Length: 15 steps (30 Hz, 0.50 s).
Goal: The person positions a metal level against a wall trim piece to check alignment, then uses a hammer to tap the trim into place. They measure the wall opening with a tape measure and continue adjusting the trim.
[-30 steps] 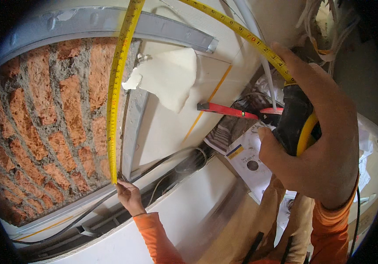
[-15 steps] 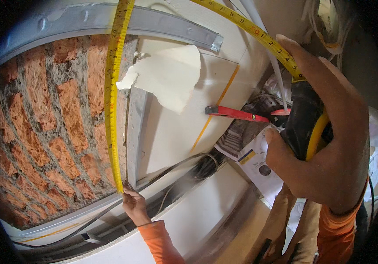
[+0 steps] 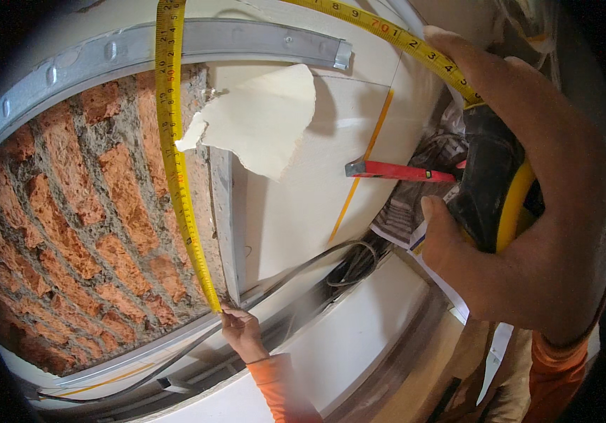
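Note:
My left hand [image 3: 243, 333] pinches the free end of a yellow tape measure blade [image 3: 180, 176] at the lower right corner of the exposed brickwork, close to the foot of a metal stud [image 3: 231, 218]. From there the blade runs up over the bricks and out of the top of view. It comes back in an arc to the black and yellow tape measure case [image 3: 485, 173]. Large and close on the right, my right hand [image 3: 557, 247] is closed round that case, its thumb on the near side. The fingers behind the case are partly hidden.
A grey metal channel [image 3: 261, 39] crosses the top. A torn cream sheet [image 3: 268, 120] sticks out beside the bricks [image 3: 127, 197]. A red spirit level [image 3: 405, 170] lies near an orange line [image 3: 345, 211] on white board. A dark cable [image 3: 296, 271] runs below.
The view has shifted, so the bricks and my left hand appear farther right. The blade now slants more, its upper part farther left. Both hands keep their hold.

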### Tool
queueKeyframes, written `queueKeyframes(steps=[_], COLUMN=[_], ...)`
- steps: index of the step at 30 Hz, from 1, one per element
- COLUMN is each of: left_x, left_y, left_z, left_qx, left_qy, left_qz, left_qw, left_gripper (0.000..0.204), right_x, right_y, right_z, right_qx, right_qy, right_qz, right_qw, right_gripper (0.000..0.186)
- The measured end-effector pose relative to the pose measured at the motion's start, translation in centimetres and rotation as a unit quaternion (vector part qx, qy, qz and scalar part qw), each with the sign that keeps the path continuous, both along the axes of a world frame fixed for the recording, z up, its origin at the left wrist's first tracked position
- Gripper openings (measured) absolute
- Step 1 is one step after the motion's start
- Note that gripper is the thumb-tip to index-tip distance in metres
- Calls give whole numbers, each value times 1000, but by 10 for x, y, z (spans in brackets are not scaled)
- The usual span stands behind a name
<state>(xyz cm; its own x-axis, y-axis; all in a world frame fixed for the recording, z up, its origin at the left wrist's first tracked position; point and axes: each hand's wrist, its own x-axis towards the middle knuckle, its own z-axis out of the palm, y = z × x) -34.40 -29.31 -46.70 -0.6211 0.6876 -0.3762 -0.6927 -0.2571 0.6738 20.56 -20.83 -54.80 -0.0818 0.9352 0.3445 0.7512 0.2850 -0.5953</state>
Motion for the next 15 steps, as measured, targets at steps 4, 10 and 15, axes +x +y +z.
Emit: queueKeyframes(steps=[4,10,15], left_x=[5,-3,-3], left_y=[5,6,16], left_z=[-2,-1,-5], left_qx=[-1,-2,-14], left_qy=[1,-3,10], left_qz=[28,8,8], left_qw=[1000,1000,1000], left_gripper=[30,29,29], right_x=[-9,-11,-3], right_y=[4,7,-5], right_z=[-3,4,-4], right_qx=[19,18,6], right_qy=[38,45,45], right_qz=[-11,-7,-25], right_qw=[999,999,999], right_gripper=[87,88,88])
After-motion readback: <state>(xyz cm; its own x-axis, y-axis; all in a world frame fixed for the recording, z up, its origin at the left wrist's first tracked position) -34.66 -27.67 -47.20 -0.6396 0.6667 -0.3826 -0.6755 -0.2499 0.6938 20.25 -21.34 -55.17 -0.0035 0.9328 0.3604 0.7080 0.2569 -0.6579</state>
